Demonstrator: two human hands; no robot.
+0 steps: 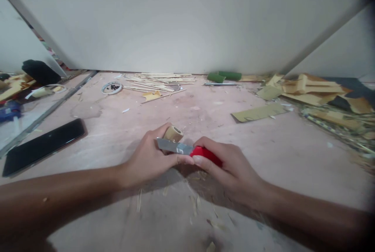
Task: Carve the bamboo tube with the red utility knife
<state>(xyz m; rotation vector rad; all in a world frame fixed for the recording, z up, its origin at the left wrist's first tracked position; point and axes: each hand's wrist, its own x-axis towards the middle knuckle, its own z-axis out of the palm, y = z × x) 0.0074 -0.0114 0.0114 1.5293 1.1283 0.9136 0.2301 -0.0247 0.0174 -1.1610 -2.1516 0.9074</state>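
A short tan tube (173,133), perhaps bamboo, sticks up out of my left hand (152,154), with its end and a dark hole facing me. My left fingers are closed round it, and most of it is hidden by the hand. In my right hand (222,158) is a utility knife (177,147) with a red handle. Its broad blade points left, lying across in front of the tube. The tips of both thumbs come together near the base of the blade. I cannot tell whether the edge touches the tube.
Thin shavings (195,203) lie below my hands. A phone (43,146) rests at left. Behind are a white ring (111,88) holding dark bits, thin sticks (158,82) and green pieces (224,76). Sandpaper-like strip (259,112) and tan scraps (313,88) lie right, before a white panel (175,21).
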